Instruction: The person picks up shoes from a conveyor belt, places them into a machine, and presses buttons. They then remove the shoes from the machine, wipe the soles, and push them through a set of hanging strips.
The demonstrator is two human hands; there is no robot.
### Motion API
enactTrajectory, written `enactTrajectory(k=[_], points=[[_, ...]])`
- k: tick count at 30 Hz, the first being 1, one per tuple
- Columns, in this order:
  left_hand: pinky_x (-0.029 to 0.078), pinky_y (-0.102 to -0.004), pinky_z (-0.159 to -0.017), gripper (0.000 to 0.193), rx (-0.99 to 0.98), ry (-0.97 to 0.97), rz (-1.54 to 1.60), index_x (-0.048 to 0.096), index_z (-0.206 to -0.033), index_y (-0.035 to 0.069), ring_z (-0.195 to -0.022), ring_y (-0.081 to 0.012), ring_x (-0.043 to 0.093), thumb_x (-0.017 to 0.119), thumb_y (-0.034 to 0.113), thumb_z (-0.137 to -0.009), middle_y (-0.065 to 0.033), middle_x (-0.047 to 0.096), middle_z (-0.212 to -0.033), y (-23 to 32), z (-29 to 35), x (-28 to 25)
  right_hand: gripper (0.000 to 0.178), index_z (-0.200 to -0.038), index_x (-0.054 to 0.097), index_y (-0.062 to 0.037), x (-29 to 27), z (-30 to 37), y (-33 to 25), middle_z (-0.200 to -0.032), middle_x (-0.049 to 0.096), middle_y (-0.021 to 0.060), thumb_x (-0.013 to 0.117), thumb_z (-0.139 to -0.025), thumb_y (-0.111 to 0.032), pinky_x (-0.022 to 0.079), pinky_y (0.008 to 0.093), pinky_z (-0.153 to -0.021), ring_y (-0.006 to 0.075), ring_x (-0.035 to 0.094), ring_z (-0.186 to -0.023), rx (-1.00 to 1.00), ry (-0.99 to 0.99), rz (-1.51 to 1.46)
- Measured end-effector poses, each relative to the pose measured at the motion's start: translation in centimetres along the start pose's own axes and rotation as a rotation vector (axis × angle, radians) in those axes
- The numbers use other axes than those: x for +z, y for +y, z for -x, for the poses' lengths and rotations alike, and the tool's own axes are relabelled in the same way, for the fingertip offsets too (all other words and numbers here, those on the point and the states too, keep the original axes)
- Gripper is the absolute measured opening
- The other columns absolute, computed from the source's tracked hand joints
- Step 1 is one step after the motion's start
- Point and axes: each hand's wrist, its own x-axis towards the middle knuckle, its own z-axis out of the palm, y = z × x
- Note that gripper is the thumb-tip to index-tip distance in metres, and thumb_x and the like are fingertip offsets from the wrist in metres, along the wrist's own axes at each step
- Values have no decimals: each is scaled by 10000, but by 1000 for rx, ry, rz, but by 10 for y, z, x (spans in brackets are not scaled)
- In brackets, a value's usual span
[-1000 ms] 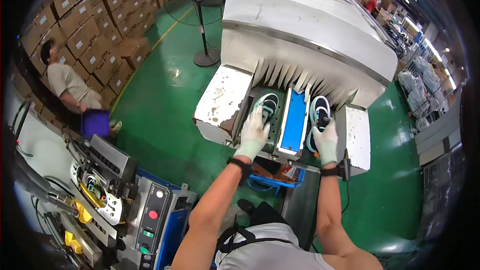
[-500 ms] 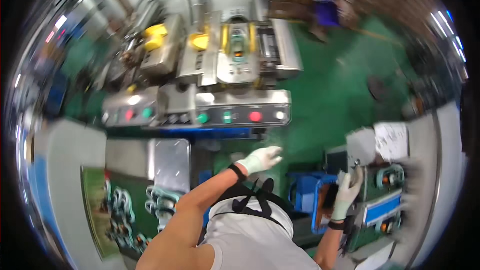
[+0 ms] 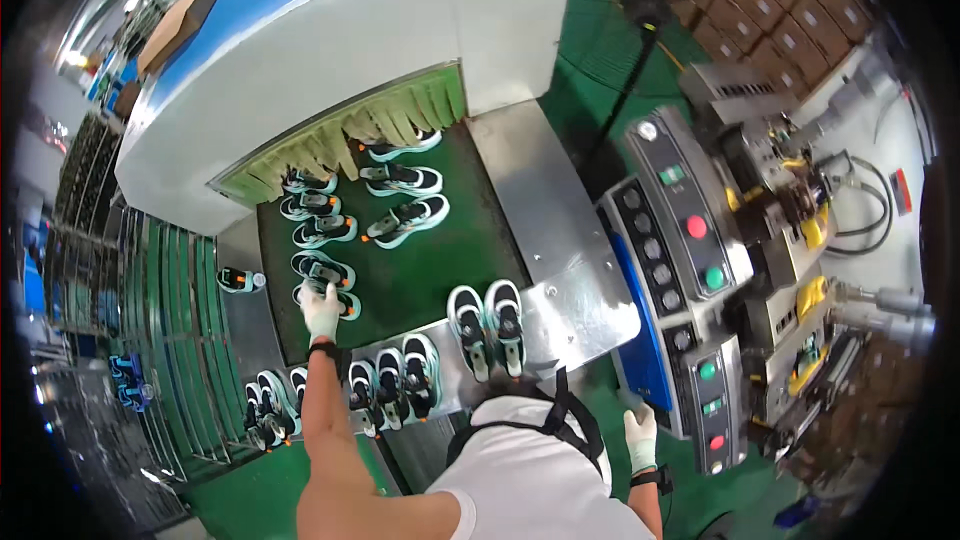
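Observation:
My left hand (image 3: 320,314), in a white glove, reaches to the near-left end of a green conveyor belt (image 3: 405,280). Its fingers are around part of a black-and-white sneaker (image 3: 347,306), the nearest in a row on the belt's left side. The glove covers much of that shoe. My right hand (image 3: 641,440), gloved too, hangs low beside the machine's control panel. It holds nothing, and its fingers are slightly apart.
More sneakers (image 3: 408,220) lie on the belt below a green strip curtain (image 3: 350,135). A pair (image 3: 487,328) and several others (image 3: 393,380) stand along the metal edge. A machine with button panels (image 3: 690,225) is at right, wire racks (image 3: 185,330) at left.
My view has swung from the machine to the conveyor and its shoes. My left hand has gone from empty air to a sneaker; my right hand now hangs by the machine.

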Motion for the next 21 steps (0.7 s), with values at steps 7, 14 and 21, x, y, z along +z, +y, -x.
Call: enactTrajectory(k=[7,14,21], points=[[452,-504,-978,487,70,58,-38,543,-1295,5,-1152,-461,546,669,282,-915,-269,574,-1237,-109,-15,31,550,-1320,499,85,25,-37,-72,-1247,632,212,698,-886,-188,485,368,-1014,272,622,-1176,88,-230,365],[487,-483,-840,306,-7,-107,-176,637,-1099,57,-977,-403,609,589,327,-964,-160,616,-1122,-101,-42,23,495,-1288,516,74,82,-60,-178,-1225,632,195,690,-895,-170,484,338,-997,228,608,-1184,30,-399,188],[506,-418,-876,193,404,-106,112,659,-984,29,-993,-350,631,738,155,-862,-135,637,-1058,72,10,9,609,-1343,490,52,193,-22,-337,-1168,645,248,685,-880,-292,498,406,-945,321,634,-1119,-153,-852,120]])
